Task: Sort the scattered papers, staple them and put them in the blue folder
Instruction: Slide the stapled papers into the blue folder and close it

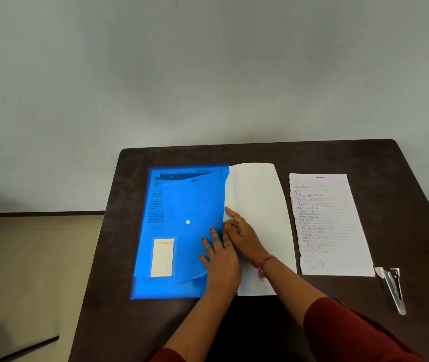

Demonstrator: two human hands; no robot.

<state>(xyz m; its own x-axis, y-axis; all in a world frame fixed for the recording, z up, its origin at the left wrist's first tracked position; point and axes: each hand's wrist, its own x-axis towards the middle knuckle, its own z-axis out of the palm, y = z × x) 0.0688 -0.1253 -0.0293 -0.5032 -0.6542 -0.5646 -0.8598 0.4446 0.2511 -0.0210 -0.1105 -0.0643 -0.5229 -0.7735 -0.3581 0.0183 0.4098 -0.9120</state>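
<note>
Closest in, two forearms in dark red sleeves reach up the dark brown table (286, 152), meeting at the folder's mouth. The left hand (218, 259) lies flat, fingers spread and relaxed, on the translucent blue plastic folder (182, 205), gripping nothing; I'd say it pins the cover so the folder won't skid. Touching it on the right, the right hand (244, 236) rests with straight fingers on the plain white sheets (257, 194), apparently pressing them leftward; they sit half inside, the rest jutting out at the folder's right edge. Printed text shows through the blue, so some paper is already in. Off to the right of that hand, well apart, a handwritten lined page (325, 223) lies alone, probably waiting its turn. Just beside its near corner rests the silver metal stapler (393, 288), parked within reach.
</note>
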